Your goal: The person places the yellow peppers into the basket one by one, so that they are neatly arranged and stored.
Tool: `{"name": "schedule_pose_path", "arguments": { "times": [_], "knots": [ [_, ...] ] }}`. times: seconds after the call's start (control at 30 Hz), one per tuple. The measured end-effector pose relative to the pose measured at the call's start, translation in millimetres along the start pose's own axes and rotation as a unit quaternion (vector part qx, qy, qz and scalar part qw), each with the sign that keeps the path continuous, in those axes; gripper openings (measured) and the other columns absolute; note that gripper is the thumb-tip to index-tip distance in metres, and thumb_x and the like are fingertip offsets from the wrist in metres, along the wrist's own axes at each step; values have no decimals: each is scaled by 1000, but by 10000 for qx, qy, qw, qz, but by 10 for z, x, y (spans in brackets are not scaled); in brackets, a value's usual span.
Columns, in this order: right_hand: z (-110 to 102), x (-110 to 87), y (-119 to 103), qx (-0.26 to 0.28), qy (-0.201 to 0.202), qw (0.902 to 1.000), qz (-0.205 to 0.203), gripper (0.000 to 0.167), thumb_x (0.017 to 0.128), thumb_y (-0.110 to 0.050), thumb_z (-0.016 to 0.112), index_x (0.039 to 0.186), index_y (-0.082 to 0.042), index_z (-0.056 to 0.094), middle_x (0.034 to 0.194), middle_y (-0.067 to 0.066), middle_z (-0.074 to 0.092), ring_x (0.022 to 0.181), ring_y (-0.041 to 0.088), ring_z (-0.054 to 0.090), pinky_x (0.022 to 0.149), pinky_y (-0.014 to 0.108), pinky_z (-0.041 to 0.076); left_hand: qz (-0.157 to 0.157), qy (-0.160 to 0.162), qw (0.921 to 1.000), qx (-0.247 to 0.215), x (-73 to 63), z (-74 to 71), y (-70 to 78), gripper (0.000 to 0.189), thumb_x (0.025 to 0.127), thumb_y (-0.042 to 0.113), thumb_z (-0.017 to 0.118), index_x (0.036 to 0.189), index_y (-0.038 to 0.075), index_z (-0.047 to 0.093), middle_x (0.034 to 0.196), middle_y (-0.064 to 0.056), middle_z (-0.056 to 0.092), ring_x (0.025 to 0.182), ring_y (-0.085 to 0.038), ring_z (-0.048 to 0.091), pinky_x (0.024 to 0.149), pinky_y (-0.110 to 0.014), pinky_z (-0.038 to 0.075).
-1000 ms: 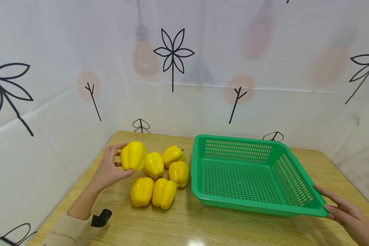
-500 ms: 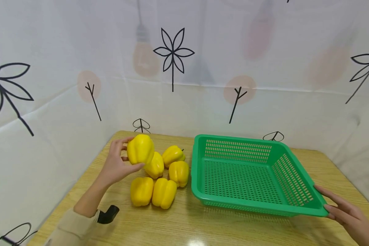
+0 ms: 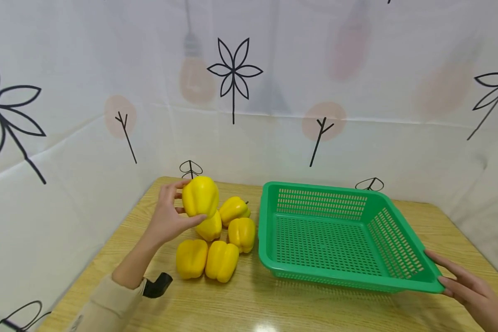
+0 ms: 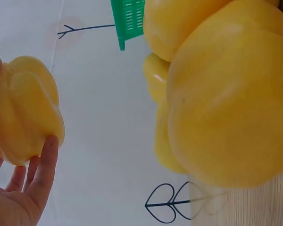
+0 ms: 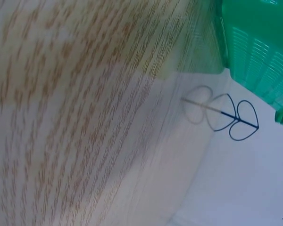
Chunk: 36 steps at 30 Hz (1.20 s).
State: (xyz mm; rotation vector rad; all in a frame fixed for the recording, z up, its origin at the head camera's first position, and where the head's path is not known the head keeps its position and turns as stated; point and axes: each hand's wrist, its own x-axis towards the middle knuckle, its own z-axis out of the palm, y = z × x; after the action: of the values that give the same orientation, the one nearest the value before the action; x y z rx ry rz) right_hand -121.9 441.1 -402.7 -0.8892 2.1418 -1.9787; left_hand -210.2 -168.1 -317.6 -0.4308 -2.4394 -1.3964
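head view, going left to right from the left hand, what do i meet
Left hand → the yellow pepper it holds → rightmost loose yellow pepper → green basket → right hand.

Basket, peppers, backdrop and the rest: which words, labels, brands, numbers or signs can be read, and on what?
None can be read.
Left sleeve: a small dark mark, too small to tell whether it is lettering.
Green basket and yellow peppers: no lettering visible.
White backdrop: plant drawings, no words seen.
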Motion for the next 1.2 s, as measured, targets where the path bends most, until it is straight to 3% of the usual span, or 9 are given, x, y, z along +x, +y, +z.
{"name": "schedule_pose_path", "arguments": {
  "times": [0.33,0.57,0.83,1.1,1.2],
  "knots": [
    [15,-16,-2,-233,151,9996,34,66,94,19,15,148,-18,25,139,-20,37,101,10,60,75,23,52,78,-129,9997,-193,54,130,99,81,70,23,82,137,17,36,132,-12,28,111,-31,37,80,-50,49],
    [13,-42,8,-663,372,9968,250,62,96,16,19,149,-17,24,139,-24,34,104,4,57,75,21,51,151,-183,9991,-359,101,204,191,82,70,20,83,138,17,37,135,-10,27,110,-30,37,79,-44,50],
    [2,-60,8,-1957,705,9750,781,56,99,8,27,150,-14,19,136,-32,30,111,-14,42,71,17,49,212,-215,9987,-411,168,302,289,82,69,19,83,137,15,37,132,-9,28,109,-29,39,78,-44,51],
    [8,-75,7,-1751,704,9794,721,56,98,9,27,149,-11,17,135,-31,33,113,-15,40,72,17,49,381,-237,9981,-421,244,432,357,79,69,19,82,135,14,39,131,-9,29,107,-27,38,76,-39,52],
    [13,-80,3,-1902,745,9761,745,55,98,9,27,149,-9,17,136,-32,31,113,-17,36,72,16,48,362,-281,9978,-481,272,478,378,79,69,19,82,135,14,39,133,-8,29,107,-26,38,76,-38,52]
  ]
}}
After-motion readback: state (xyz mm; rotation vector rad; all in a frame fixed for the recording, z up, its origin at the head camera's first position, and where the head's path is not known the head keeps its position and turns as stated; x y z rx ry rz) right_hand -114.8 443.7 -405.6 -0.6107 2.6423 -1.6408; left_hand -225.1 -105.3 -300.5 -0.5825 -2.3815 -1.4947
